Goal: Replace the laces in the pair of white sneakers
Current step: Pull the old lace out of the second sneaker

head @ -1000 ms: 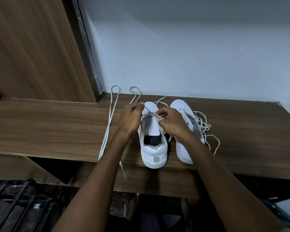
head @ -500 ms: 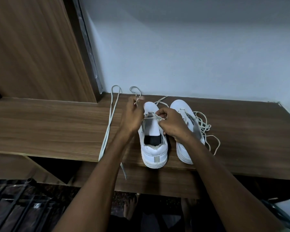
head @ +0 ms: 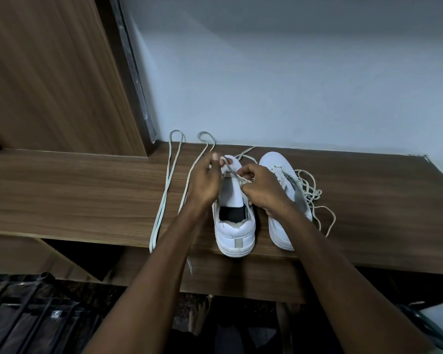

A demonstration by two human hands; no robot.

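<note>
Since a second ago the left hand (head: 205, 180) has risen toward the toe of the left sneaker (head: 234, 221), drawing its pinched lace (head: 228, 167) up and taut from the right hand (head: 262, 186).

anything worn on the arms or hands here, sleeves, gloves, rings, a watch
Nothing shows. Both forearms are bare from the bottom edge of the frame up, no sleeve in view. The left hand and right hand have no gloves; no watch, band or ring is visible.

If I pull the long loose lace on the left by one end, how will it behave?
Probably floppy: the long lace lies limp on the wooden shelf. Its end hangs over the front edge, so it may slide off. It looks light and should trail along.
</note>
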